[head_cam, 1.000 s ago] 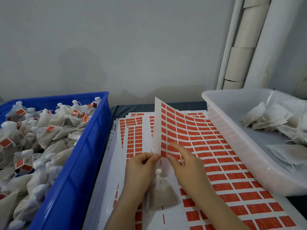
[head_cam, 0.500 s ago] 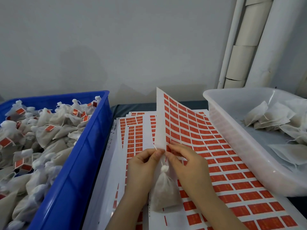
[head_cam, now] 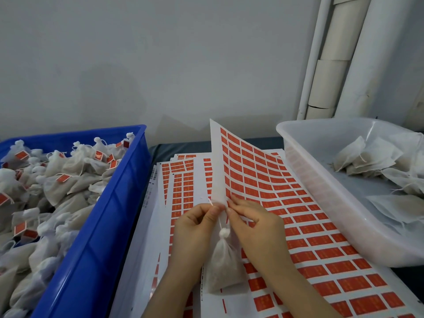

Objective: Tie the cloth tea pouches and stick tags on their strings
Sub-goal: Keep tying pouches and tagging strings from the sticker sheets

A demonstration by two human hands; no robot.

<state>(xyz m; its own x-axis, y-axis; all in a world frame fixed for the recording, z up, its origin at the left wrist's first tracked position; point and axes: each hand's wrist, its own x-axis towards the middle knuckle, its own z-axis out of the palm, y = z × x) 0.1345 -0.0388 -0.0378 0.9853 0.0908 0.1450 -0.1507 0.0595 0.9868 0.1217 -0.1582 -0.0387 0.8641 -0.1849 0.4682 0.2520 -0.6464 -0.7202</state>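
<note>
Between blue crate (head_cam: 110,203) of tagged pouches (head_cam: 68,180) & white tub (head_cam: 321,187) of untied pouches (head_cam: 367,157), over the tag sheets: step in hand looks like tagging, not tying. The pouch (head_cam: 223,269) has its neck cinched already & hangs from its string (head_cam: 220,222), bottom lying on the sheets. L hand (head_cam: 195,228) pinches the string betw thumb & forefinger, short end poking out above. R hand (head_cam: 257,226) pinches the lifted edge of the top tag sheet (head_cam: 263,180), right beside the string; can't tell if a red tag is peeled yet. Next, prob: free one tag, fold it round the string, press shut. That needs a taut string & aligned halves, else the adhesive grabs skin or sheet
</note>
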